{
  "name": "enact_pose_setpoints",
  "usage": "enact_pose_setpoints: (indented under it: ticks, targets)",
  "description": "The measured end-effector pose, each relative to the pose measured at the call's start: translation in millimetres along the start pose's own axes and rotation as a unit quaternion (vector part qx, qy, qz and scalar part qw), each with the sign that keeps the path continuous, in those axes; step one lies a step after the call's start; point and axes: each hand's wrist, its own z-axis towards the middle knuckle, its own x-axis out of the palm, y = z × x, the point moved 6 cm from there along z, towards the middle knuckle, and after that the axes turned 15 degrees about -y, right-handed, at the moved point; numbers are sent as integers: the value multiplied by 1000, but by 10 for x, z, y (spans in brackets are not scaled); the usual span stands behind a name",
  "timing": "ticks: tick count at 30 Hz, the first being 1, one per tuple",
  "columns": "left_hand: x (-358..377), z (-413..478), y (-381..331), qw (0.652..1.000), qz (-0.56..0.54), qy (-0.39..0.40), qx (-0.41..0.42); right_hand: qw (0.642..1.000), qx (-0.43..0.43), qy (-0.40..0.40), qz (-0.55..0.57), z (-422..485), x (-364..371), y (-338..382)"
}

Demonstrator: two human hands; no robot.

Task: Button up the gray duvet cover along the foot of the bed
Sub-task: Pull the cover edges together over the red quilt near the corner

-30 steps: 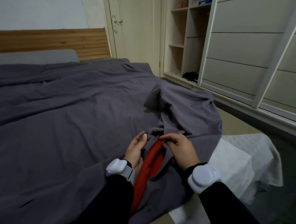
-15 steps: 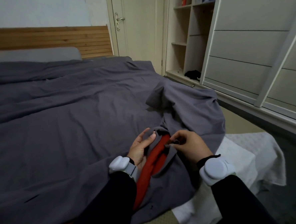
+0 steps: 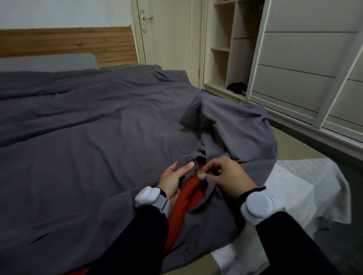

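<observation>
— Where does the cover lie against your hands?

— The gray duvet cover [image 3: 82, 164] is spread across the bed [image 3: 184, 274], and its open edge at the foot is right under me. My left hand [image 3: 172, 181] grips the upper edge, thumb on top and fingers under the fold. My right hand [image 3: 227, 175] pinches a small brown button [image 3: 200, 171] between thumb and forefinger, just beside my left thumb.

— What's around, and is anything in the way?

— The red quilt [image 3: 180, 209] shows through the gap between the two edges and runs down between my wrists. Just past my hands the cover's corner is bunched and folded up. A white cloth [image 3: 302, 185] hangs over the bed's corner on my right. The wardrobe [image 3: 299, 55] stands beyond it, and the headboard [image 3: 64, 42] and pillow [image 3: 42, 64] are at the far end.

— Anything different from half a second ago?

— My left hand was spread open over the fabric then, and now it has taken hold of the edge. The right hand was already pinching at the same spot.
</observation>
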Motion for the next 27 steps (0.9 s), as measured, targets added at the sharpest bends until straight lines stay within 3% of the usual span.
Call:
enact_pose_setpoints:
  ticks: [2, 7, 10, 13, 22, 27]
  targets:
    - [-7, 13, 0, 1000, -4, 4, 3, 1000, 17, -11, 21, 13, -41, 0]
    - [2, 25, -1, 1000, -19, 21, 11, 982, 19, -141, 122, 96, -283, 121]
    - [14, 21, -10, 999, -16, 21, 18, 980, 34, -112, 160, 85, -200, 181]
    - [6, 39, -9, 1000, -5, 18, 24, 987, 55, -89, 121, 14, 6, 135]
    - [-21, 62, -2, 1000, -15, -7, 21, 984, 97, -101, 114, -2, 9, 103]
    - [-25, 60, 16, 997, -67, -24, -26, 982, 93, -120, 108, 2, -16, 96]
